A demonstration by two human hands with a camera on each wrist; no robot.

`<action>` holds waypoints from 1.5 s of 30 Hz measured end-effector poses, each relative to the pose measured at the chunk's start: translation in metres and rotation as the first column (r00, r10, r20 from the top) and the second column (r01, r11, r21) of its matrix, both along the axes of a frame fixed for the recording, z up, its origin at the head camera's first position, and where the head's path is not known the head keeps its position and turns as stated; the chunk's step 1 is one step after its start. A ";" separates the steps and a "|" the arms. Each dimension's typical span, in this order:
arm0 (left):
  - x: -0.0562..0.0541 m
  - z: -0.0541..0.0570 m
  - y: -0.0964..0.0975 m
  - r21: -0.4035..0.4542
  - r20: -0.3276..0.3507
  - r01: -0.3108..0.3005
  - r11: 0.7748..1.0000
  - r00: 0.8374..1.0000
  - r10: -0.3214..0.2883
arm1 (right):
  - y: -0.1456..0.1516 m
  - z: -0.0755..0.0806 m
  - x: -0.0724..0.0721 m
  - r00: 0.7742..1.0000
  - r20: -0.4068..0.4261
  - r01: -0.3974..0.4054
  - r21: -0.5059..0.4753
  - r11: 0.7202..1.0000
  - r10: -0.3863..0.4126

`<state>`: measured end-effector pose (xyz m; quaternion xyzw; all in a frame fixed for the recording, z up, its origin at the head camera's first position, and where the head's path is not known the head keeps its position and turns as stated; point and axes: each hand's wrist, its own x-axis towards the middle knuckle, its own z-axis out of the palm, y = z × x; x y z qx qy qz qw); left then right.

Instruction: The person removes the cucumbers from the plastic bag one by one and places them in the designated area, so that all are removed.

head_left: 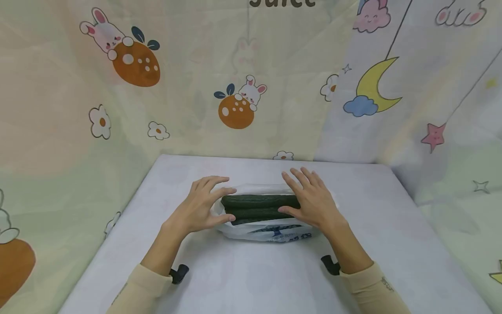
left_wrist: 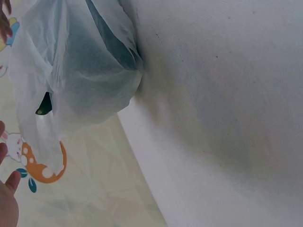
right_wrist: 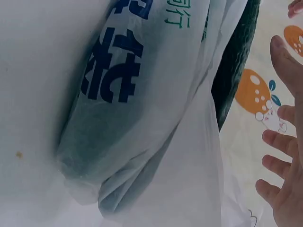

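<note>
A white plastic bag (head_left: 270, 235) with blue and green print lies in the middle of the table, its mouth spread wide. Inside it, long dark green cucumbers (head_left: 259, 201) lie side by side, running left to right. My left hand (head_left: 200, 205) is at the bag's left end, fingers spread and thumb over the cucumber ends. Over the right end is my right hand (head_left: 313, 198), fingers spread, thumb overlapping the cucumbers in the head view. The right wrist view shows the bag's printed side (right_wrist: 123, 71) and a cucumber (right_wrist: 234, 66) showing past its edge. Neither hand grips anything.
The bag rests on a white-covered table (head_left: 251, 279). A fabric backdrop (head_left: 188, 87) with cartoon rabbits, flowers and a moon rises behind the table and along both sides. Black straps (head_left: 179, 274) are at the wrists.
</note>
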<state>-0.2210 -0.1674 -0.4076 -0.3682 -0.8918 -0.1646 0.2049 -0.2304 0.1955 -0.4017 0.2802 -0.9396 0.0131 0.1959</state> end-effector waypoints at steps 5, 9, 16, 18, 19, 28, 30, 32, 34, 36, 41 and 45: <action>0.004 -0.002 -0.002 0.018 0.027 0.012 1.000 1.000 -0.012 | -0.003 -0.003 -0.004 0.999 -0.026 -0.043 0.008 0.999 0.043; 0.007 -0.006 -0.003 0.019 0.034 0.026 0.999 0.999 -0.027 | -0.007 -0.008 -0.007 0.995 -0.050 -0.085 0.001 0.996 0.085; 0.009 -0.011 -0.006 0.031 0.040 0.048 0.998 0.998 -0.049 | -0.016 -0.016 -0.009 0.988 -0.018 -0.157 -0.022 0.987 0.156; 0.009 -0.013 -0.006 0.023 0.044 0.050 0.998 0.998 -0.051 | -0.019 -0.017 -0.009 0.986 0.007 -0.166 -0.022 0.986 0.166; 0.009 -0.014 -0.007 0.019 0.045 0.051 0.999 0.998 -0.052 | -0.020 -0.017 -0.009 0.985 0.018 -0.172 -0.021 0.985 0.172; 0.011 -0.024 -0.009 -0.004 0.071 0.072 0.997 0.995 -0.072 | -0.030 -0.021 -0.011 0.977 0.082 -0.196 0.001 0.981 0.195; 0.012 -0.026 -0.008 -0.015 0.074 0.083 0.996 0.994 -0.081 | -0.032 -0.022 -0.012 0.973 0.094 -0.209 -0.008 0.978 0.209; 0.014 -0.026 -0.008 -0.026 0.077 0.089 0.996 0.993 -0.087 | -0.034 -0.024 -0.013 0.968 0.100 -0.227 -0.022 0.974 0.228; 0.016 -0.026 -0.009 -0.034 0.084 0.090 0.995 0.993 -0.087 | -0.037 -0.025 -0.014 0.963 0.104 -0.246 -0.040 0.968 0.249; 0.016 -0.027 -0.009 -0.038 0.100 0.087 0.995 0.992 -0.083 | -0.039 -0.026 -0.014 0.956 0.121 -0.260 -0.068 0.963 0.267; 0.019 -0.028 -0.011 -0.030 0.149 0.082 0.996 0.986 -0.077 | -0.041 -0.030 -0.016 0.922 0.189 -0.308 -0.166 0.937 0.337; 0.020 -0.030 -0.011 -0.014 0.157 0.092 0.996 0.984 -0.088 | -0.042 -0.035 -0.019 0.905 0.184 -0.347 -0.201 0.916 0.383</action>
